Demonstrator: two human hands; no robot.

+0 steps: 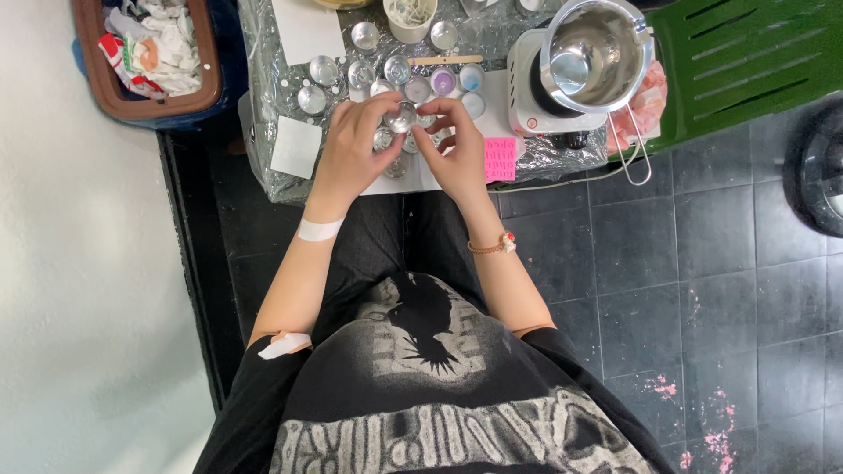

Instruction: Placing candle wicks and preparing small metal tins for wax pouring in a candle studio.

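Both my hands meet over a foil-covered low table (pixel 263 132). My left hand (pixel 351 145) and my right hand (pixel 452 145) together hold a small round silver tin cup (pixel 403 116) between their fingertips. Several more small tin cups (pixel 338 75) stand in rows just beyond my fingers; some hold pale purple or blue filling (pixel 443 82). A wooden stick (pixel 443 60) lies behind them. My left wrist has a white band, my right wrist a beaded bracelet.
A steel melting pot (pixel 597 57) sits on a small white hotplate (pixel 527 105) at the right. A pink sticky note (pixel 500 160), a white paper square (pixel 296 147), a white cup (pixel 411 22), a brown bin of scraps (pixel 145 57) and a green chair (pixel 746 61) are around.
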